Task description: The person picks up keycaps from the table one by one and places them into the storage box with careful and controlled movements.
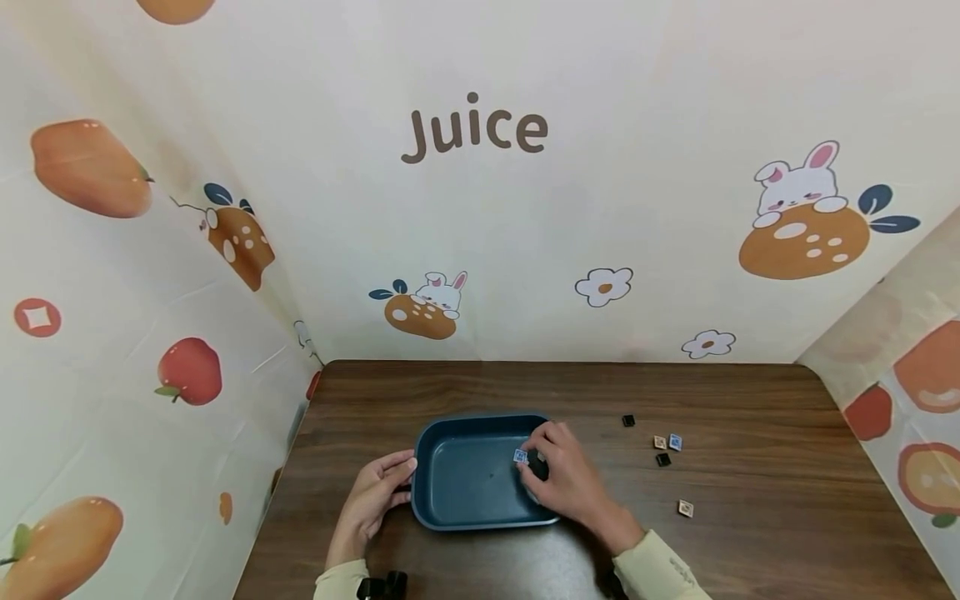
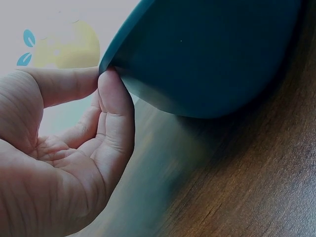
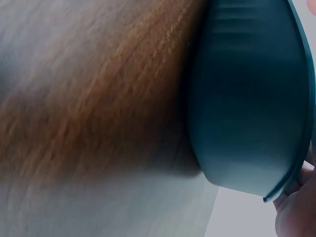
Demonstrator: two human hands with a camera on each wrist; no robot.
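A dark teal rectangular tray point(image 1: 480, 483) stands on the table, and its wall fills much of the left wrist view. My left hand point(image 1: 381, 493) pinches the tray's left rim between thumb and finger, plain in the left wrist view point(image 2: 74, 143). Over the tray's right side, my right hand point(image 1: 566, 477) holds a small blue-and-white square tile point(image 1: 521, 456) between thumb and fingertips. Its palm hides part of the tray's right rim; something dark shows under the palm, too small to tell. The right wrist view shows mainly the tray's outer wall point(image 3: 247, 108).
Right of the tray lie loose small tiles: a black one point(image 1: 628, 421), another black one point(image 1: 663, 459), a beige one point(image 1: 659, 442), a blue one point(image 1: 676, 442) and a nearer beige one point(image 1: 686, 508). A printed cloth point(image 1: 525, 217) stands behind the wooden table point(image 1: 787, 467).
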